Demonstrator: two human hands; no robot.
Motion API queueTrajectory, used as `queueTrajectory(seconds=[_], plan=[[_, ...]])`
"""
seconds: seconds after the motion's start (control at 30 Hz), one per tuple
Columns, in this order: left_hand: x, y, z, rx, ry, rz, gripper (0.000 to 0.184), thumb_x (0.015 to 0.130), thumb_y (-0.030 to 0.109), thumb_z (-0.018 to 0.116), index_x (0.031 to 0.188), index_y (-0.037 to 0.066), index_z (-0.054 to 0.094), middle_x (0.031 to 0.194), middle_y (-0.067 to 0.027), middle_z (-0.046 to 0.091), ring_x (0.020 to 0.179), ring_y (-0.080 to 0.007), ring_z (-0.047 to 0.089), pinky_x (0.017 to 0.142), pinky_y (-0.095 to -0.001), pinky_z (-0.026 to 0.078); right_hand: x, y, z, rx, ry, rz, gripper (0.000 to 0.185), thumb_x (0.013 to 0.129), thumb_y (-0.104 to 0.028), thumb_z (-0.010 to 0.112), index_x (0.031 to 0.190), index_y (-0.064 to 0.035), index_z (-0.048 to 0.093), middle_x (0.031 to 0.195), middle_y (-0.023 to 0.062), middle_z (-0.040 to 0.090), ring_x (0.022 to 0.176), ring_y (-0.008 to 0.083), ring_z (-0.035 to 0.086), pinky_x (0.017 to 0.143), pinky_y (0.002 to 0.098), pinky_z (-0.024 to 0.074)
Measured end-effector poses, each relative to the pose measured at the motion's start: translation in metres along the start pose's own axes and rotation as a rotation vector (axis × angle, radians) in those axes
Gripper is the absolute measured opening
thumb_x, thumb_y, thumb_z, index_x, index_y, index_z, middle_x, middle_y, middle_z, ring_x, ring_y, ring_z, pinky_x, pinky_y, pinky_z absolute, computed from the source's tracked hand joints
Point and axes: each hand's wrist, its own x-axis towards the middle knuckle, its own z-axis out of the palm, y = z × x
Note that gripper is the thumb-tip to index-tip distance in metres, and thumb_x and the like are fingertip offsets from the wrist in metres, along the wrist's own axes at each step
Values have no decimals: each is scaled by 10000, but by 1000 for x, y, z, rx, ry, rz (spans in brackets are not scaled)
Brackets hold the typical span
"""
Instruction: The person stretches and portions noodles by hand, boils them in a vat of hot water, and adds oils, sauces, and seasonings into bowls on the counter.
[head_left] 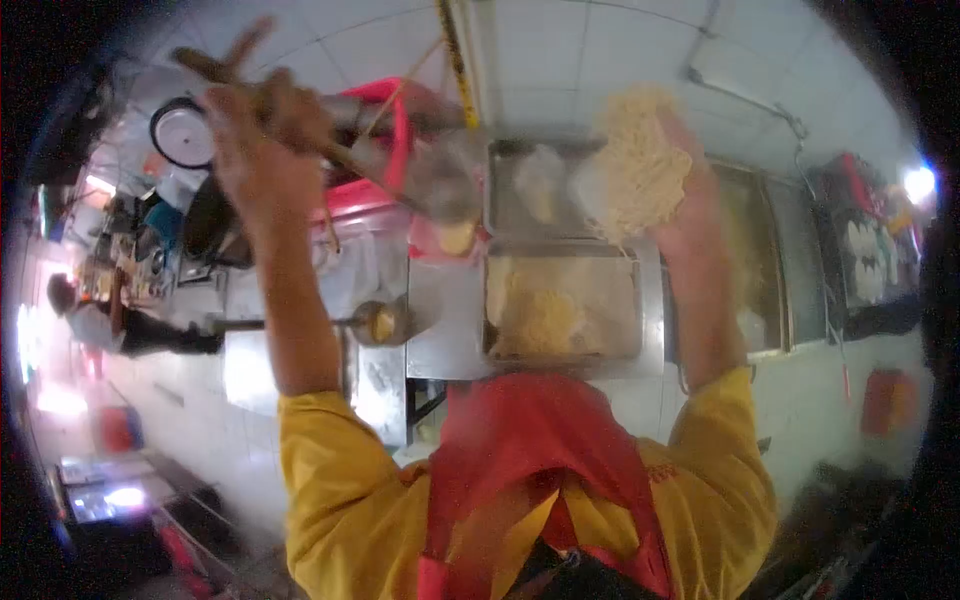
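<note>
The steel counter (445, 325) is supporting two adjoining trays (638, 310), their rims seemingly containing the food. The person's left hand (245, 150) is gripping a long-handled tool (345, 158), fingers clamped round its shaft, apparently for reach. The right hand (698, 205) is holding pale noodles (645, 160) raised beside the upper tray, cupping behind them as support; its fingers are partly hidden, so their spacing cannot be told.

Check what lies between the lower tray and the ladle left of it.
Only bare metal counter between the lower tray and ladle, in the head view.
</note>
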Motion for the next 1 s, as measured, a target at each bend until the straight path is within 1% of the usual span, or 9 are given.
queueTrajectory(seconds=[0.17,0.33,0.4,0.43,0.5,0.63,0.8,0.9,1.0], plan=[[-19,65,-46,-1992,-202,-1242,410,911,360,410,1179,50,424,730,-12,458,640,-113,461,510,-213,387,9,48,38,124,-8,183,326,807,-280,587,1031,-49,537,979,82,597,853,218,597,764,353,495],[-37,65,-77,-2072,-310,-1122,445,919,410,348,1129,36,465,665,21,436,551,-73,416,473,-210,328,-19,168,-25,-780,-489,77,222,792,-241,563,891,-43,580,820,105,600,757,245,592,677,372,482],[-49,63,-83,-2163,-372,-920,456,920,413,341,1112,23,476,647,34,429,550,-66,408,469,-210,319,-29,184,-24,-1316,-999,-541,200,741,-232,552,813,-47,577,728,120,566,705,279,572,662,388,460],[-54,72,-86,-1904,-422,-925,466,921,412,335,1104,8,478,649,42,419,549,-57,390,469,-210,312,-34,193,-30,-1299,-1018,-534,200,741,-232,552,813,-47,577,728,120,566,705,279,572,662,388,460],[-64,79,-98,-1634,-483,-936,477,923,410,329,1097,-8,481,650,49,409,548,-48,372,469,-210,304,-46,200,-36,-594,-1119,355,202,787,-175,563,934,-37,578,917,76,579,835,166,556,734,343,455],[-72,60,-120,-1724,-436,-1045,478,920,413,329,1091,-9,479,664,28,427,547,-56,362,478,-226,306,-46,209,-10,-1106,-1316,-34,258,725,-256,522,830,-28,580,814,134,568,790,306,554,722,373,452],[-87,38,-147,-1733,-318,-990,457,925,398,315,1059,-11,469,746,-46,507,580,-88,405,506,-239,336,-87,311,-62,-133,48,697,452,916,-343,314,1181,-13,474,1162,137,517,1045,253,505,939,340,367],[-77,44,-169,-1467,-187,-1242,435,802,457,515,876,34,446,621,5,394,508,-98,360,447,-248,284,-116,227,39,-309,-271,358,412,859,-234,420,1167,38,386,1110,138,492,1068,199,462,908,340,376],[-87,30,-179,-1318,-121,-1286,478,739,464,626,836,32,447,570,31,341,470,-103,338,416,-246,260,-111,238,56,60,-199,549,542,942,-379,196,1239,36,378,1255,157,427,1191,230,374,1027,309,224]])
